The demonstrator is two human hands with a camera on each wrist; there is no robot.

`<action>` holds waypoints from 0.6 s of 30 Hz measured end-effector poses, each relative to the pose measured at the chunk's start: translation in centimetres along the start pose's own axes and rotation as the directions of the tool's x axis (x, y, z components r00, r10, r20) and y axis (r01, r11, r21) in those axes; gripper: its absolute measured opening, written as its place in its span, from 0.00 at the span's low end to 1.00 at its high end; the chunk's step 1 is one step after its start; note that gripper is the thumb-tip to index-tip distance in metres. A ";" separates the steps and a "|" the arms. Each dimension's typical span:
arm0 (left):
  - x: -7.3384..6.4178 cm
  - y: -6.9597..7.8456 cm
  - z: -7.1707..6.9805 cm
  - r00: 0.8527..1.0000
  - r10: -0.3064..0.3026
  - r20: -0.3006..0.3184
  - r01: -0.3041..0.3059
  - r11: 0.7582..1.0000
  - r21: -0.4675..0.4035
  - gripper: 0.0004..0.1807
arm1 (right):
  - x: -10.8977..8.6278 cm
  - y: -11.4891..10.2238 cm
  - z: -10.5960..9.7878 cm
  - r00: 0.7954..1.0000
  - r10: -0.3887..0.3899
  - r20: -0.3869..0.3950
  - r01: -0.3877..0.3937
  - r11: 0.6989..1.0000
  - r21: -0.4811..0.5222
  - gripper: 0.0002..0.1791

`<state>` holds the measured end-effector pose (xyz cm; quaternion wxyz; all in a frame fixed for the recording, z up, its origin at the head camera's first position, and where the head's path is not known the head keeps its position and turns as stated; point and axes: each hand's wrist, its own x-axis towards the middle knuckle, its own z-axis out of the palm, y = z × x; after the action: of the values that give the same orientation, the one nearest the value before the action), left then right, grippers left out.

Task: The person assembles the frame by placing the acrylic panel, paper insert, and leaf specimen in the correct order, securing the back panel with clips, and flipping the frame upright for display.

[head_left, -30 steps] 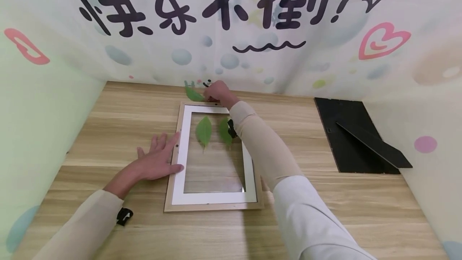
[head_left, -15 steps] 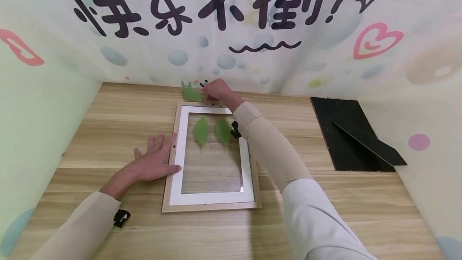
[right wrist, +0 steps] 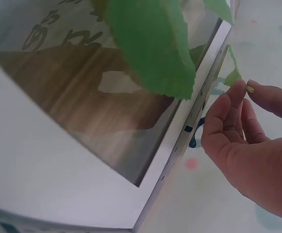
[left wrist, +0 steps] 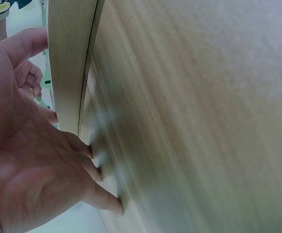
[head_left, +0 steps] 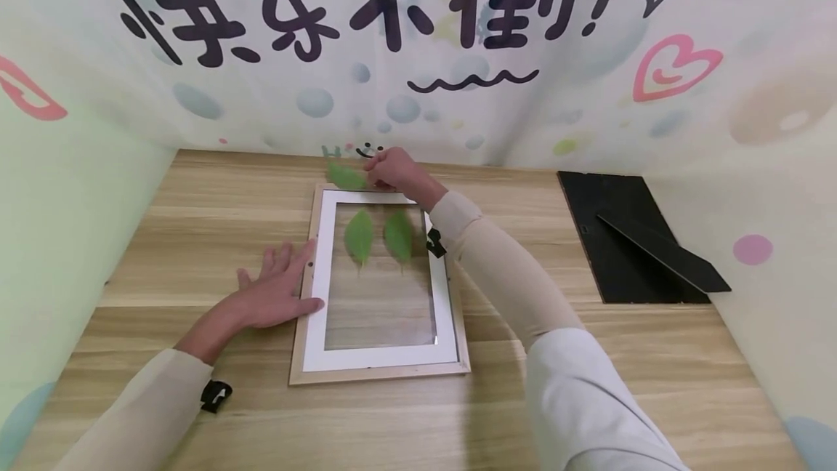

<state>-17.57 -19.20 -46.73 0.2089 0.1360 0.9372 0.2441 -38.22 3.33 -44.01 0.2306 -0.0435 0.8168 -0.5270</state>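
A wooden picture frame (head_left: 463, 344) with a white mat (head_left: 317, 340) and a glass pane lies on the table. Two green leaves, the left one (head_left: 358, 237) and the right one (head_left: 398, 237), sit side by side on the pane's upper half. Beyond the frame's far edge, my right hand (head_left: 400, 171) pinches a third green leaf (head_left: 346, 176) by its stem (right wrist: 249, 89) between thumb and forefinger. My left hand (head_left: 273, 298) rests at the frame's left side, fingers spread. Its thumb lies over the border; in the left wrist view several fingertips touch the tabletop.
A black frame back (head_left: 628, 202) with a raised stand leg (head_left: 660, 253) lies on the right of the wood-grain table (head_left: 353, 427). A printed cloth wall (head_left: 261, 115) rises right behind the table's far edge, close to the right hand.
The right forearm has swung a little to the right, uncovering more of the right leaf on the pane. The held leaf has tilted slightly. The left hand stays at the frame; the head view has shifted.
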 end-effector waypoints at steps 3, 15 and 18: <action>0.1 -0.1 0.0 1.000 -0.001 0.003 0.001 1.000 0.002 0.54 | -0.3 0.1 -0.1 1.000 0.015 0.008 -0.015 1.000 -0.013 0.19; 0.0 0.0 0.1 1.000 0.006 0.001 -0.006 1.000 -0.006 0.55 | -2.7 0.4 -0.9 0.999 0.009 0.045 -0.012 0.997 0.073 0.20; 0.1 0.1 0.1 1.000 0.010 0.000 -0.010 1.000 -0.012 0.56 | -3.2 0.6 -1.3 0.999 0.005 0.038 -0.009 0.996 0.093 0.20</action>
<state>-17.55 -19.02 -46.81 0.2083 0.1395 0.9351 0.2505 -35.81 5.74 -43.05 0.2495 -0.0399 0.7870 -0.5628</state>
